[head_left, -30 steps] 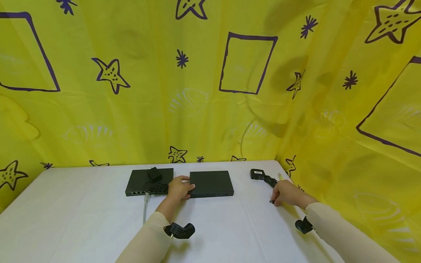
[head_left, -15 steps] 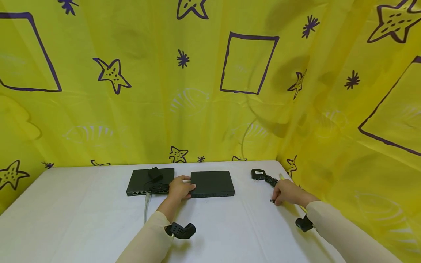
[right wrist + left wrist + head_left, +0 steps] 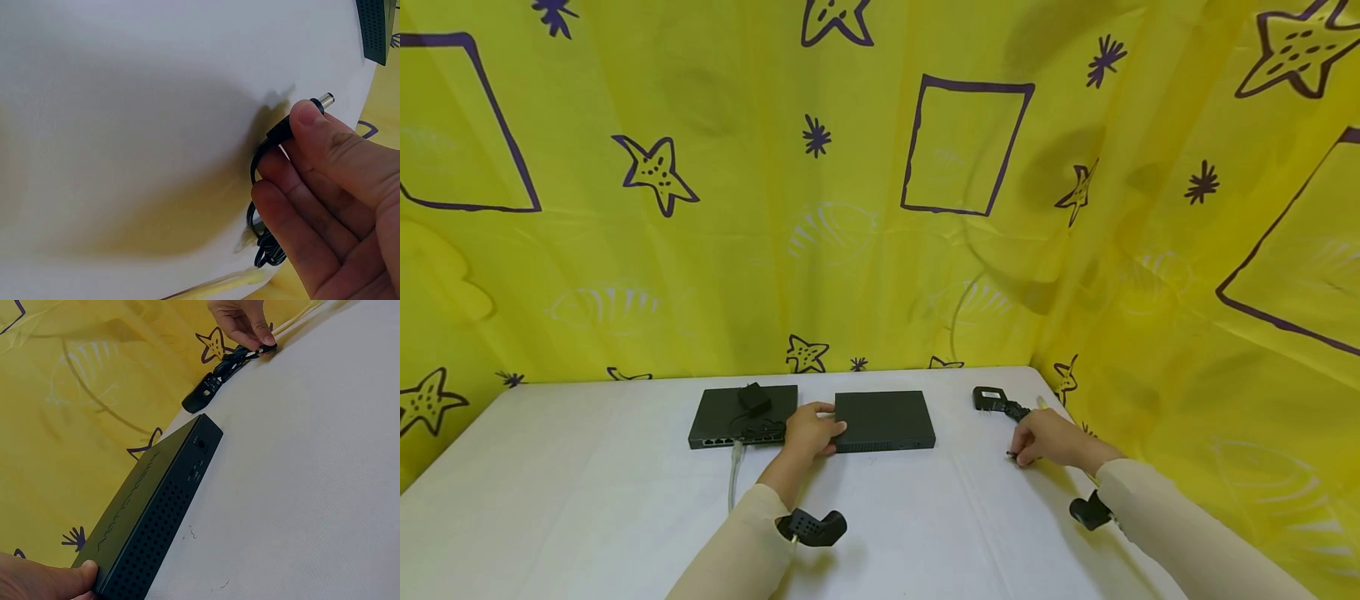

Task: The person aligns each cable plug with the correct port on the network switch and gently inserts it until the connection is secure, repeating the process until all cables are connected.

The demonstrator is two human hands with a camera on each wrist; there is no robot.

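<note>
My left hand (image 3: pixel 808 431) holds the left end of a flat black network switch (image 3: pixel 883 421), thumb on its top edge. In the left wrist view, the switch's side shows a round power socket (image 3: pixel 200 444) near the far corner and rows of vent holes. Over to the right, my right hand (image 3: pixel 1048 439) pinches the barrel plug (image 3: pixel 326 100) of a power cord between thumb and finger, metal tip sticking out past them. The cord runs to a tied bundle (image 3: pixel 270 253) and a black power adapter (image 3: pixel 988 398) lying on the table.
Left of my left hand lies a second black switch (image 3: pixel 718 412), with another adapter (image 3: pixel 753 398) and its cord on top. A pale network cable (image 3: pixel 733 479) is plugged into its front. A thin yellow strip (image 3: pixel 212 286) lies under my right arm. Yellow curtain (image 3: pixel 850 275) encloses the table.
My right hand has shifted slightly left with the barrel plug, away from the cord bundle. My left hand has stayed on the network switch.
</note>
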